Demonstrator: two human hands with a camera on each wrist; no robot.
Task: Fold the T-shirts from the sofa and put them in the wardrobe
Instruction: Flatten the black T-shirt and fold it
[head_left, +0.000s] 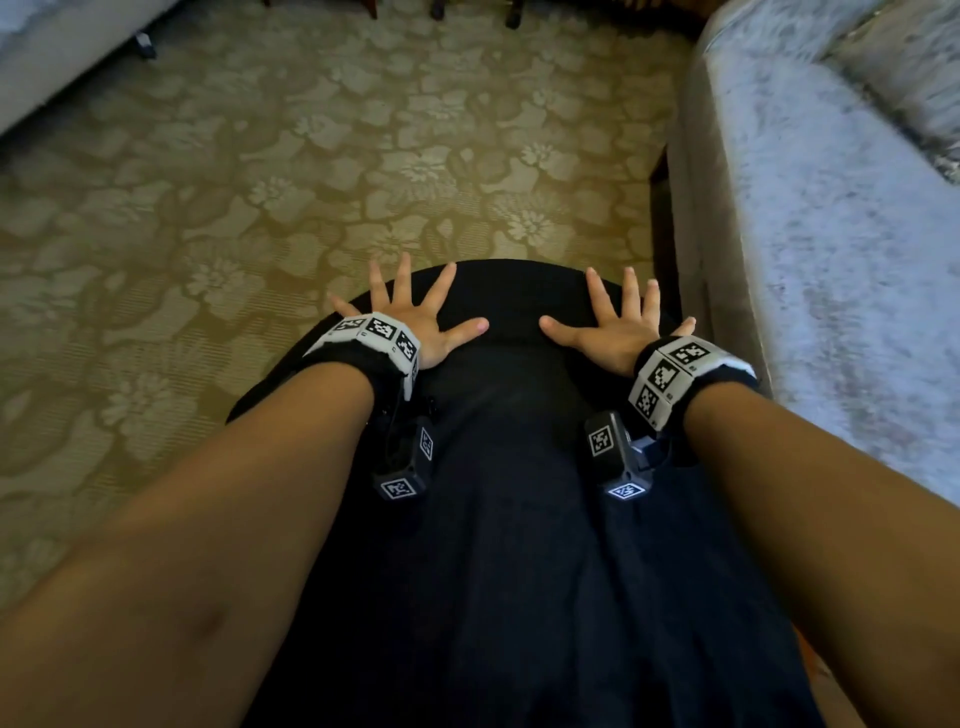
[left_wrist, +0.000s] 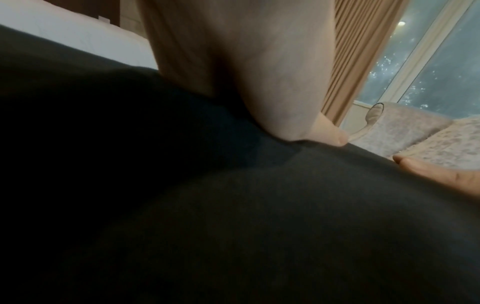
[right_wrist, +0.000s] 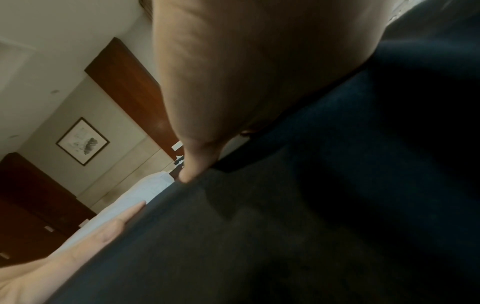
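Observation:
A dark navy T-shirt (head_left: 498, 467) lies spread over a rounded surface right below me, its far edge curving at the top. My left hand (head_left: 410, 317) presses flat on its far left part with the fingers splayed. My right hand (head_left: 618, 322) lies flat on the far right part, fingers also splayed, thumbs pointing toward each other. In the left wrist view the palm (left_wrist: 246, 61) rests on the dark cloth (left_wrist: 233, 226). In the right wrist view the palm (right_wrist: 246, 72) rests on the cloth (right_wrist: 285, 226), where one layer's edge overlaps another. Neither hand grips anything.
A pale grey sofa (head_left: 831, 260) runs along the right side, close to my right hand. Floral beige carpet (head_left: 311, 156) covers the floor ahead. A light piece of furniture (head_left: 52, 52) stands at the far left, and dark furniture legs (head_left: 511, 15) at the far edge.

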